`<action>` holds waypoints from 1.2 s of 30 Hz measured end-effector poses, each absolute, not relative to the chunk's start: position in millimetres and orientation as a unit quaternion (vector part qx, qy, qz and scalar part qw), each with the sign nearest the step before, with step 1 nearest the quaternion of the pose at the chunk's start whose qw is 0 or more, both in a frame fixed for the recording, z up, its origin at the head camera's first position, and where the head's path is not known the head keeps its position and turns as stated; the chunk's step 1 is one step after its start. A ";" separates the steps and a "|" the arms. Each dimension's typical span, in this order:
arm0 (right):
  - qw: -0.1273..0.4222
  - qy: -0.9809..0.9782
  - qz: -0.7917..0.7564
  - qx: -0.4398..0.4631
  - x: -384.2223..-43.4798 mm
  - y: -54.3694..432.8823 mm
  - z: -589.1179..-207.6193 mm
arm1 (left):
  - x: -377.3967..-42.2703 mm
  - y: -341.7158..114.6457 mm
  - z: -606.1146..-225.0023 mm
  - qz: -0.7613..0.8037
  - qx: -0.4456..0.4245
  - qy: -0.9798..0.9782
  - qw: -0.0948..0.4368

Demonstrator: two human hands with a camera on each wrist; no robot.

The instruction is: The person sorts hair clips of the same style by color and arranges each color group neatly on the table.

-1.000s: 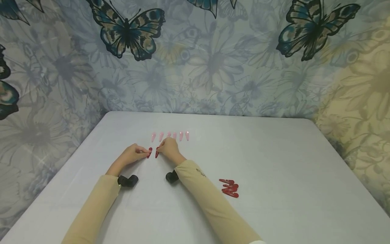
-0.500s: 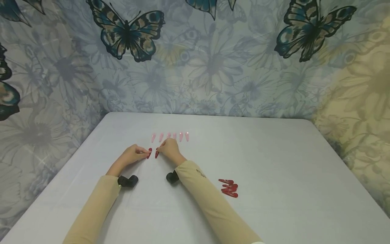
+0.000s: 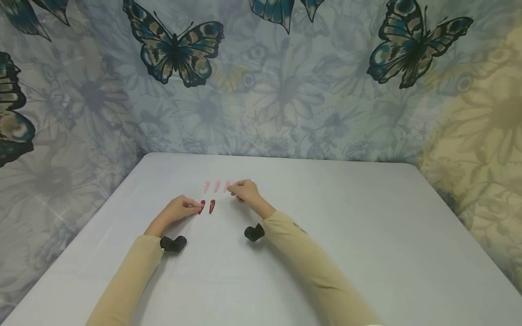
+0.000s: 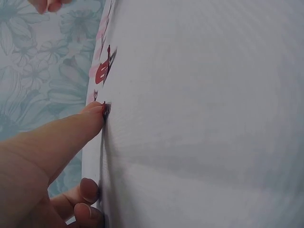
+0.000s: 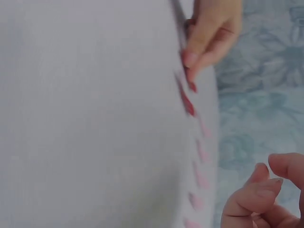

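Note:
My left hand (image 3: 178, 209) pinches a red snap hair clip (image 3: 201, 206) that lies on the white table; its fingertips partly cover the clip. Just right of it lies a second red snap hair clip (image 3: 212, 206), untouched, which the left wrist view also shows beyond the fingertips. My right hand (image 3: 246, 191) is above the table, over the right part of a row of pink hair clips (image 3: 216, 186), and hides some of them. In the right wrist view its fingers (image 5: 247, 202) are loosely bent, with nothing between them.
The white table (image 3: 367, 217) reaches back to a wall covering (image 3: 285, 99) with butterflies and flowers. A black device (image 3: 173, 244) sits at the left wrist, and another black device (image 3: 254, 232) at the right. The right sleeve (image 3: 322, 271) crosses the table's front.
My right hand has let go of the second red hair clip and moved right and up. The left hand stays at its clip. The right sleeve now covers the several red clips seen earlier.

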State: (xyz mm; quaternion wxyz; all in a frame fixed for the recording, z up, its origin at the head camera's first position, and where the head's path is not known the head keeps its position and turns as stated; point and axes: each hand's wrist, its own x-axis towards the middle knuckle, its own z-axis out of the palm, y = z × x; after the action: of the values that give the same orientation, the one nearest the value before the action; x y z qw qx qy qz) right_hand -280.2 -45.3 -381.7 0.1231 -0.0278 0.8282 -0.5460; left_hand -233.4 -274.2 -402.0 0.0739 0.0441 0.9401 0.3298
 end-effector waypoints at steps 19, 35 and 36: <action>0.159 0.833 -0.517 -0.114 -240.7 133.5 -344.6 | -235.2 -275.2 -401.5 0.321 0.046 0.943 0.077; 0.158 0.908 -0.318 -0.224 -183.5 167.1 -380.0 | -232.6 -273.8 -401.8 0.329 0.055 0.940 0.074; 0.161 0.908 -0.319 -0.218 -182.1 166.6 -381.3 | -233.0 -274.5 -401.9 0.328 0.058 0.940 0.073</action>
State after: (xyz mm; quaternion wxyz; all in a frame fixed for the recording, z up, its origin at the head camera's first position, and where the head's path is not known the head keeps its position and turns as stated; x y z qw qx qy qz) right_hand -182.1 166.6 -381.3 0.1612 -0.2183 0.9082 -0.3188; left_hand -233.0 -274.5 -401.9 0.0732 0.0582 0.9401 0.3277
